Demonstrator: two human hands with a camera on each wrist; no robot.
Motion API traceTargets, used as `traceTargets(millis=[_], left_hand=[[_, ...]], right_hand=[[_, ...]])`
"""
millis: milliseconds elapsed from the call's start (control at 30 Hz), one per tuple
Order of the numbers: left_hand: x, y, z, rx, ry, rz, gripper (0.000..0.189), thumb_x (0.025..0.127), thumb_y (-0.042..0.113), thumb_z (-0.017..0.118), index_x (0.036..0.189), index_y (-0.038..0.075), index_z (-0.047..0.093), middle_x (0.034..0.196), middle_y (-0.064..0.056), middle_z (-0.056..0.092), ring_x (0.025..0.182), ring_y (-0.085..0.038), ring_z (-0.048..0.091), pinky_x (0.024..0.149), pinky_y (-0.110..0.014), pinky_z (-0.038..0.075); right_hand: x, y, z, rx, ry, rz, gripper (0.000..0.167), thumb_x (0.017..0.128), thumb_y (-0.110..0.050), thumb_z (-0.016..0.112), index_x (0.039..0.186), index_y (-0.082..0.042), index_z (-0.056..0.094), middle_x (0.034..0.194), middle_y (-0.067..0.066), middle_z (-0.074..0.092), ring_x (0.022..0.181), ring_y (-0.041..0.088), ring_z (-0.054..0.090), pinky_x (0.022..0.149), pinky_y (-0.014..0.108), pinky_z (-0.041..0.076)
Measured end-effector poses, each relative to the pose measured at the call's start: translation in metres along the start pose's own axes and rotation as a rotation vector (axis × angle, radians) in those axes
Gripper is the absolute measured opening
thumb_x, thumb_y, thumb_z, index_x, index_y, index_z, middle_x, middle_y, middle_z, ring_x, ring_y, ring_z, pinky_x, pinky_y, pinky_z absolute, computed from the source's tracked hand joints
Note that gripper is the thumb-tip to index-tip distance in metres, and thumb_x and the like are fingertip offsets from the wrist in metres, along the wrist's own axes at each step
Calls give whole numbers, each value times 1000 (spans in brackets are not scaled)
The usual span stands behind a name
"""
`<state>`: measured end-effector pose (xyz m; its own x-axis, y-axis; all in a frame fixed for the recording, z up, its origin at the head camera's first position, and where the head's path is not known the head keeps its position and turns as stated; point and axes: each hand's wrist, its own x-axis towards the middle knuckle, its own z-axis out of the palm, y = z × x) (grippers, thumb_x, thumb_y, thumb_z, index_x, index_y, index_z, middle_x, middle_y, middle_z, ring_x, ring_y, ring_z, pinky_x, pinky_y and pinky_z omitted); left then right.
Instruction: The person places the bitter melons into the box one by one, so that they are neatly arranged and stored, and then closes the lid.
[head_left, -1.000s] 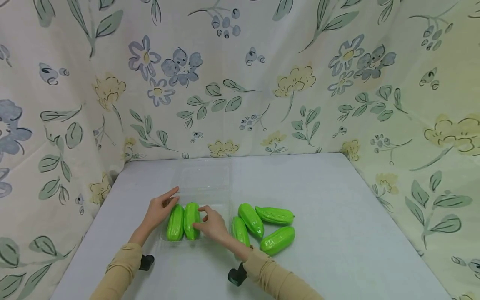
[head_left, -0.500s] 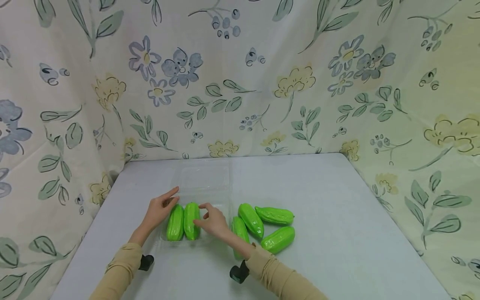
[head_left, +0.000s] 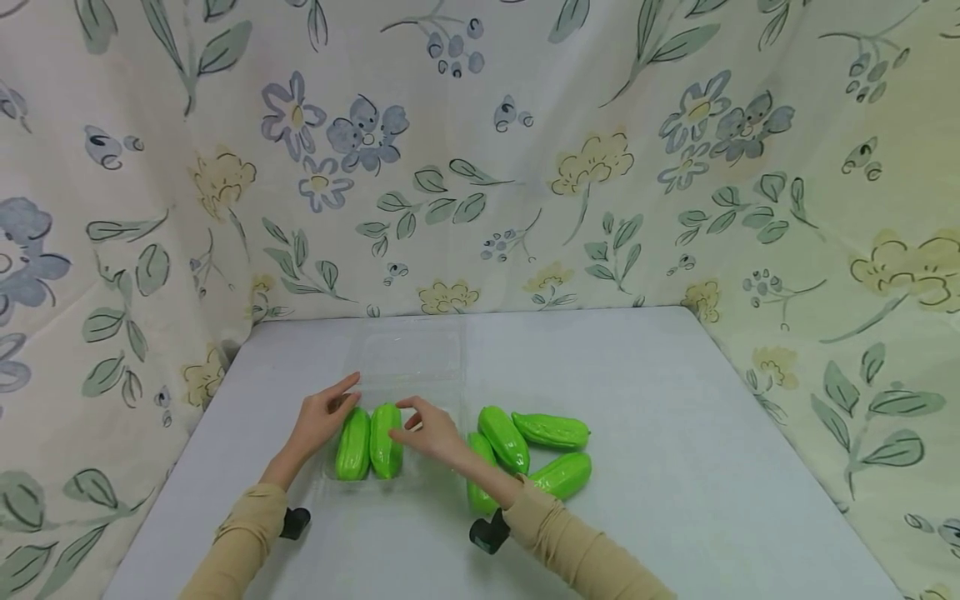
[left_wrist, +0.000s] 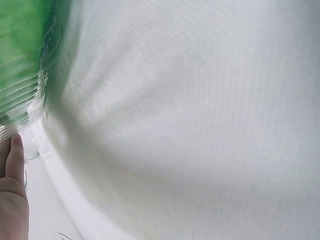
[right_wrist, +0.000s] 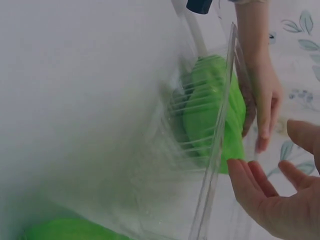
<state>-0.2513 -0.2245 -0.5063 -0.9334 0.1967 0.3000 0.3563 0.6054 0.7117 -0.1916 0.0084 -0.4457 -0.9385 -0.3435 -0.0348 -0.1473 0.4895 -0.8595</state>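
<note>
Two plump, bright green gourds with ridged skin lie side by side in a clear plastic box, the left gourd (head_left: 353,446) next to the right gourd (head_left: 386,442). The box (head_left: 438,477) has its lid (head_left: 408,354) folded back flat behind it. My left hand (head_left: 317,421) rests at the box's left side, its fingers extended along the wall; the left wrist view shows a fingertip (left_wrist: 16,142) right at the ribbed plastic. My right hand (head_left: 431,429) hovers over the right part of the box, fingers spread and holding nothing, close beside the right gourd.
Several more gourds (head_left: 504,439) lie loose on the white table (head_left: 660,400) to the right of the box, one partly hidden under my right forearm. A floral curtain (head_left: 480,167) encloses the table at the back and sides.
My right hand has drawn slightly up and to the right, off the right gourd. My left hand stays at the box's side, and the head view has shifted a little.
</note>
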Motion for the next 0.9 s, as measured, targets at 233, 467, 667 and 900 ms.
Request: traceTargets(millis=[233, 467, 667, 900], left_hand=[[0, -1, 1, -2, 6, -5, 43, 97, 24, 56, 135, 5, 53, 133, -12, 57, 106, -29, 65, 82, -19, 50], [1, -3, 3, -22, 24, 21, 41, 96, 21, 57, 134, 5, 53, 131, -15, 58, 103, -32, 66, 75, -13, 47], [2, -3, 3, -29, 23, 11, 41, 96, 21, 57, 134, 5, 54, 132, -14, 58, 103, -31, 66, 75, -14, 48], [1, -3, 2, -21, 31, 15, 41, 96, 22, 57, 134, 7, 54, 131, -14, 59, 103, -32, 66, 73, -15, 47]], right_hand=[[2, 2, -9, 0, -62, 2, 46, 89, -26, 66, 130, -9, 54, 102, 11, 66, 88, 21, 63, 62, 23, 48], [2, 7, -17, 10, -115, -66, 45, 91, -24, 65, 131, -8, 54, 101, 12, 66, 92, 25, 66, 67, 22, 50], [-1, 11, -24, 4, -162, -92, 45, 92, -25, 64, 133, -11, 52, 103, 8, 66, 92, 22, 67, 70, 21, 51], [-6, 12, -29, 0, -175, -98, 44, 92, -28, 63, 133, -14, 53, 103, 5, 66, 91, 17, 67, 71, 21, 51]])
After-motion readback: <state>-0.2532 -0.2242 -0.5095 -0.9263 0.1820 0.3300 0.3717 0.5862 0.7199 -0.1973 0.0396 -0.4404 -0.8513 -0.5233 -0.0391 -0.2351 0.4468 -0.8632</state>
